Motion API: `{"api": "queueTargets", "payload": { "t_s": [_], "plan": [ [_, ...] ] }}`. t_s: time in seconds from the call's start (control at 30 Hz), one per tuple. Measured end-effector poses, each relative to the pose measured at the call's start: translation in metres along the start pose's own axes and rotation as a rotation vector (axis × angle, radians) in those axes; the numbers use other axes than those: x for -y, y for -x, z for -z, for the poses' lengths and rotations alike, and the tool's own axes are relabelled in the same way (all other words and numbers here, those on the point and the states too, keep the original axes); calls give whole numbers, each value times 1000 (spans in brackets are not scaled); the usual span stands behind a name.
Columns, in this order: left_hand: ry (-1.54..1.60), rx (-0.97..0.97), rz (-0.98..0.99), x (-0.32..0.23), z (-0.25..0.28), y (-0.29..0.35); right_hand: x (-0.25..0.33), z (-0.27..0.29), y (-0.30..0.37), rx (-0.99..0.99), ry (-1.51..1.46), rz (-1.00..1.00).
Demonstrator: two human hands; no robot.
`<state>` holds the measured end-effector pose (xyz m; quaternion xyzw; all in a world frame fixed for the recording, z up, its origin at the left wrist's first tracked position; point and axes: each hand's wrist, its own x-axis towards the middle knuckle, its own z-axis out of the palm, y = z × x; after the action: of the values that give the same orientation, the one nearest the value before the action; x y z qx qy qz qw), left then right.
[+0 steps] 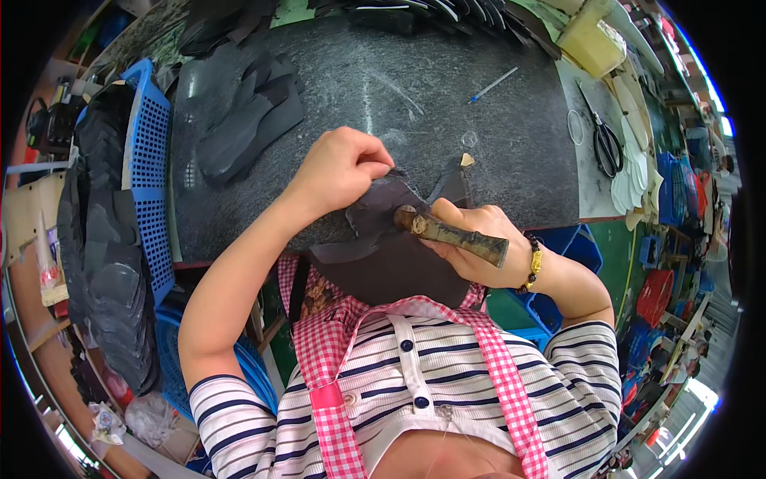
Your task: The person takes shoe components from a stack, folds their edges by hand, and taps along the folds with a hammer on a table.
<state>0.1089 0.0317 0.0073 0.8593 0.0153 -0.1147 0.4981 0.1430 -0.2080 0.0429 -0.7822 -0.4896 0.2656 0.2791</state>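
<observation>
At far left, a blue basket (150,172) stands along the side edge of the tabletop (343,88), limiting sideways room there. A pile of black pieces (251,124) lies next on the tabletop. The left hand (345,169) pinches the upper edge of a black sheet (381,206) between thumb and fingers. The sheet lies at the tabletop's near edge, over a larger dark piece (399,274) that overhangs toward the lap; a loosened pinch could let either slide off. The right hand (479,235) is closed around a short, worn tool (459,231); its lower fingers are hidden. The tool sits near the left fingertips, so a slip could nip them. Open room lies ahead of both hands, up to a pen (493,85). Scissors (604,144) rest farther right, well apart.
</observation>
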Motion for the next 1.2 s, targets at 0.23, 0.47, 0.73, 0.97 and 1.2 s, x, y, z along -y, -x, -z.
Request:
{"api": "queueTargets", "payload": {
  "t_s": [0.23, 0.47, 0.73, 0.97, 1.2],
  "plan": [
    [4, 114, 46, -7, -1, -10, -5, -3, 2, -19, -15, -1],
    [111, -139, 56, -9, -3, -1, -6, -10, 4, -69, -53, 17],
    [288, 112, 395, -2, 19, 44, -7, -2, 2, -15, -70, -51],
    [280, -75, 387, 9, 39, 66, -6, -1, 2, -20, -95, -56],
    [104, -30, 300, -4, 9, 66, -3, 1, 0, -36, -111, -34]
  ]
}}
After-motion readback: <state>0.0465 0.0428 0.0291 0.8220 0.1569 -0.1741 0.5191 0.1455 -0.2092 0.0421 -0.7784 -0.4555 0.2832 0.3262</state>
